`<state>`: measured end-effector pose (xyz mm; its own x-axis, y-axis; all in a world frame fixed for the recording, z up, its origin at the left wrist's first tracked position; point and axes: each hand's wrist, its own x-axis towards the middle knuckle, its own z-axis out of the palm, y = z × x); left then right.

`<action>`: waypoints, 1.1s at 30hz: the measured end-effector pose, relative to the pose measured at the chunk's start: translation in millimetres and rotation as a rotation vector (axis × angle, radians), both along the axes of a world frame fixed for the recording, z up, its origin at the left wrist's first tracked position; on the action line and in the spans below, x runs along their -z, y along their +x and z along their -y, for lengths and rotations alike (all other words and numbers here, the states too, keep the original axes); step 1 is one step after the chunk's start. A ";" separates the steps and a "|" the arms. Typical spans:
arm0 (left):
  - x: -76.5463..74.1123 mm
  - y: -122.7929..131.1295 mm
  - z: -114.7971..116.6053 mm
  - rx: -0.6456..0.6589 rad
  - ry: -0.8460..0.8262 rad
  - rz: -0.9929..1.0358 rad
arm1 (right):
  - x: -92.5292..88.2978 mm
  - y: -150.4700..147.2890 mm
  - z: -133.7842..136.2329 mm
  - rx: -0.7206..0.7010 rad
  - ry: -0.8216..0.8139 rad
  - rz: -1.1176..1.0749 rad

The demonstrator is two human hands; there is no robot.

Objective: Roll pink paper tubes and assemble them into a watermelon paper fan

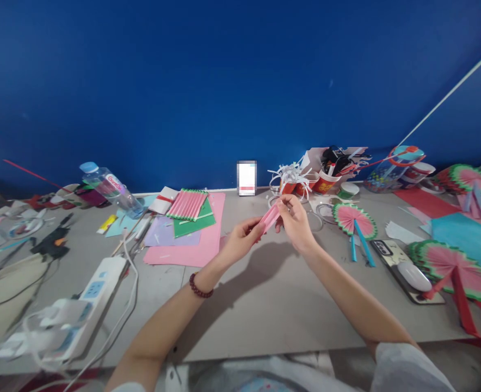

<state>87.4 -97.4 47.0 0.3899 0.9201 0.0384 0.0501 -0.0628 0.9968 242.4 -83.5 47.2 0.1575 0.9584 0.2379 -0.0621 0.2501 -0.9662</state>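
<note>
Between both hands, above the middle of the table, is a narrow strip of folded pink paper point(270, 219). My left hand point(242, 238) pinches its lower left end. At the upper right end, my right hand point(293, 220) grips it between thumb and fingers. The paper's far side is hidden behind the fingers. To the left lies a pleated pink sheet with green edges point(188, 204), resting on green paper point(195, 223) and larger pink paper point(214, 245). Right of my right hand is a watermelon-coloured paper fan point(349, 216) with blue handles.
A white power strip point(97, 294) with plugs and cables lies at front left, near a tilted plastic bottle point(113, 188). Red cups point(326, 182) hold tools and paper shreds at the back. On the right are a phone point(387, 256), a white mouse point(414, 276) and more fans point(456, 264).
</note>
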 end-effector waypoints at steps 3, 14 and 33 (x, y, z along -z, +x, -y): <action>4.4 0.9 -2.1 -0.013 0.033 0.008 | 3.2 -0.8 -0.8 -0.011 -0.017 0.010; -0.4 -5.2 -4.6 0.021 -0.006 -0.039 | 0.4 -3.2 0.8 -0.041 -0.032 -0.025; 5.1 -3.6 -1.9 0.039 0.046 -0.113 | 9.7 4.0 -8.6 0.013 -0.024 0.050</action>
<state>83.8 -95.5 42.0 0.4298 0.9023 0.0338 0.1585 -0.1123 0.9809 246.3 -74.9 37.5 0.1586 0.9618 0.2231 -0.0109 0.2277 -0.9737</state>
